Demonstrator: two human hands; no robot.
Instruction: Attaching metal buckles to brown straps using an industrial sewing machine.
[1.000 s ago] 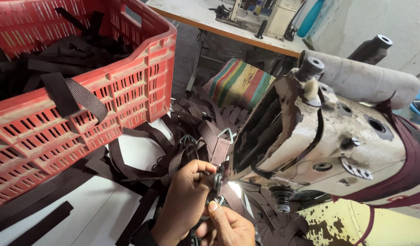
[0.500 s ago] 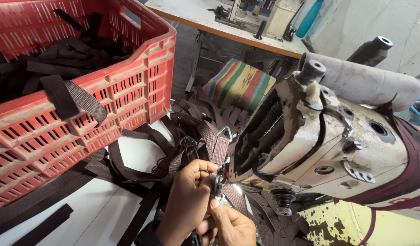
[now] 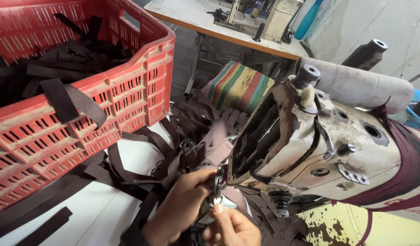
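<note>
Right under the needle end of the worn cream sewing machine, a dark brown woven strap with a metal buckle sits pinched in the left hand, fingers closed narrow around it, near the front edge of the white tabletop. Its partner, the right hand, grips a small metal piece tightly just below. Judging by this, keeping the webbing flat and taut matters. Loose straps trail toward the red slotted plastic crate at the left

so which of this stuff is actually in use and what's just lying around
In use: left hand and right hand on the brown strap at the sewing machine.
Lying about: red crate of straps, striped cushion, far table.
</note>
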